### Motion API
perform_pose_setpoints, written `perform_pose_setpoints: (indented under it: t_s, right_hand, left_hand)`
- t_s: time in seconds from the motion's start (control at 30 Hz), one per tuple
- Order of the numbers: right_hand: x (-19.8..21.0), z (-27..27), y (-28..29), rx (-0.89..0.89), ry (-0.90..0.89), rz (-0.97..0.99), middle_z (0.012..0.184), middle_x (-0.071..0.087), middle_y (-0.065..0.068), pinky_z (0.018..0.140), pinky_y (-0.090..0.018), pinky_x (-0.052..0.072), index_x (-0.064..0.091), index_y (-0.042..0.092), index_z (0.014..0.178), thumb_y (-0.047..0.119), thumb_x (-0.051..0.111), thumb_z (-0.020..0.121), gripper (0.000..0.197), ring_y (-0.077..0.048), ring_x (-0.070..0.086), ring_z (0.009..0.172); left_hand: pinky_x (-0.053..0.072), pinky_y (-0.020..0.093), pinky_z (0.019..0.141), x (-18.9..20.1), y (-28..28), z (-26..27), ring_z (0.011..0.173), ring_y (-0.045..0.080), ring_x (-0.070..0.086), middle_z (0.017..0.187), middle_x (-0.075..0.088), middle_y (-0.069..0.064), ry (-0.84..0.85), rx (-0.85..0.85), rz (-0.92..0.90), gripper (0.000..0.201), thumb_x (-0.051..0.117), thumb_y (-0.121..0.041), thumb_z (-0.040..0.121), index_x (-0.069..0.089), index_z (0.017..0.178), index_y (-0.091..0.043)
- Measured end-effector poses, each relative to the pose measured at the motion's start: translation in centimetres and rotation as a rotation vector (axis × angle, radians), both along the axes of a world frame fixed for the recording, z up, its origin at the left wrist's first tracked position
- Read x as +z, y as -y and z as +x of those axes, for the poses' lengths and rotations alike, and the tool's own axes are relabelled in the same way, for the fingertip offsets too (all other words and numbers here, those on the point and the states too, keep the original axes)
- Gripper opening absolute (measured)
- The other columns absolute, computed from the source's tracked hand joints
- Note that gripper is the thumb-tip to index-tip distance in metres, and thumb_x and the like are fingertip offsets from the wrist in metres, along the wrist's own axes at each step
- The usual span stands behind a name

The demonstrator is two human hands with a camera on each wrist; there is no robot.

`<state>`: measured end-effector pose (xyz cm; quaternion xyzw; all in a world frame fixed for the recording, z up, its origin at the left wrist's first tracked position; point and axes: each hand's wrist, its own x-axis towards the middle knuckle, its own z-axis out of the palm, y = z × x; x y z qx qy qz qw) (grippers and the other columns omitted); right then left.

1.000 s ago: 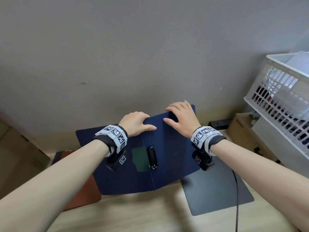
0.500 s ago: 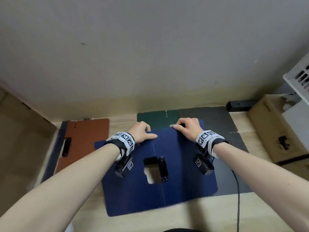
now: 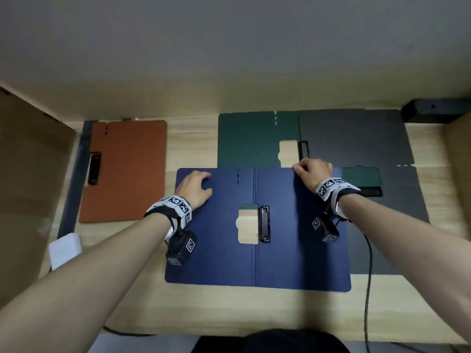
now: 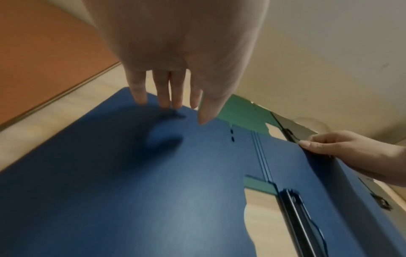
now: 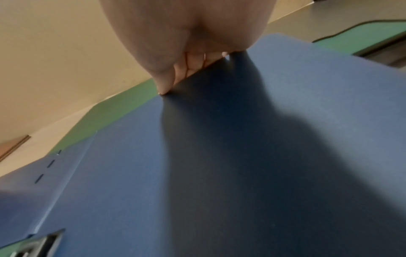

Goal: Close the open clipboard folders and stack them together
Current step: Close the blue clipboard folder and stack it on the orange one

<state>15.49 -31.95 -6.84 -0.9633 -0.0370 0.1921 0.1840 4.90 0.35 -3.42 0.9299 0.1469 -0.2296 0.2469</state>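
Note:
The blue clipboard folder (image 3: 219, 250) lies spread flat on the wooden table, its black clip (image 3: 264, 224) by the spine. My left hand (image 3: 195, 186) rests on its left half near the far edge, and the straight fingers (image 4: 171, 97) touch the cover. My right hand (image 3: 312, 170) pinches the far edge of the right half, thumb on top and fingers (image 5: 189, 67) curled underneath. Behind it lie a spread green folder (image 3: 249, 141) and a dark grey folder (image 3: 356, 138). A brown folder (image 3: 127, 174) lies closed at the left.
A wall rises just behind the table. A black box (image 3: 435, 112) sits at the back right. A black cable (image 3: 368, 276) runs down across the table's right side. A white object (image 3: 65, 248) and a cardboard panel (image 3: 30, 174) stand at the left.
The blue folder, held up and tilted a second ago, has come down flat on the table. My left hand has slid left and flattened; my right hand keeps hold of the far edge.

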Motion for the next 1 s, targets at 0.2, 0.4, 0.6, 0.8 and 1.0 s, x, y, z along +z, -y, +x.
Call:
perform_pose_setpoints:
  t_s: [0.2, 0.4, 0.6, 0.8, 1.0]
  right_hand:
    - [-0.6, -0.9, 0.3, 0.011, 0.09, 0.056, 0.102, 0.069, 0.004, 0.095, -0.04, 0.034, 0.067, 0.025, 0.092, 0.038, 0.058, 0.089, 0.017, -0.026, 0.054, 0.105]
    - [0.7, -5.3, 1.2, 0.024, 0.143, 0.065, 0.122, 0.053, -0.002, 0.099, -0.041, 0.038, 0.06, 0.022, 0.115, 0.032, 0.071, 0.082, 0.036, -0.025, 0.042, 0.117]
    - [1.0, -11.5, 2.6, 0.147, 0.029, 0.052, 0.141, 0.045, -0.001, 0.11, -0.041, 0.035, 0.052, 0.022, 0.132, 0.039, 0.072, 0.079, 0.06, -0.023, 0.036, 0.13]
    - [0.4, -15.7, 2.4, 0.205, -0.118, -0.028, 0.162, 0.01, 0.005, 0.118, -0.037, 0.025, 0.027, 0.023, 0.151, 0.046, 0.074, 0.077, 0.091, -0.02, 0.015, 0.147]
    - [0.2, -17.0, 1.1, 0.273, -0.165, -0.151, 0.163, -0.013, 0.002, 0.12, -0.033, 0.015, 0.002, 0.022, 0.155, 0.048, 0.076, 0.074, 0.112, -0.017, -0.009, 0.151]
  left_hand:
    - [0.027, 0.035, 0.116, -1.9, 0.3, -3.3, 0.145, 0.023, 0.027, 0.158, 0.026, -0.001, -0.013, 0.003, -0.031, 0.055, 0.059, -0.018, 0.09, 0.045, 0.143, -0.016]
    - [0.037, 0.032, 0.108, -1.4, -0.8, -5.9, 0.126, 0.027, 0.05, 0.135, 0.051, 0.009, 0.087, 0.178, -0.017, 0.044, 0.064, -0.011, 0.085, 0.058, 0.128, -0.007]
    - [0.045, 0.041, 0.101, -1.3, -2.7, -10.4, 0.117, 0.034, 0.053, 0.128, 0.052, 0.016, -0.038, 0.445, 0.102, 0.051, 0.07, -0.023, 0.081, 0.055, 0.126, -0.005]
    - [0.048, 0.038, 0.087, -1.4, -3.0, -11.8, 0.109, 0.038, 0.059, 0.121, 0.057, 0.017, -0.13, 0.588, 0.047, 0.054, 0.073, -0.028, 0.078, 0.055, 0.121, -0.002]
    - [0.059, 0.04, 0.077, -1.8, -3.7, -11.9, 0.076, 0.03, 0.068, 0.086, 0.072, 0.01, -0.129, 0.725, -0.166, 0.025, 0.072, -0.032, 0.063, 0.067, 0.075, -0.01]
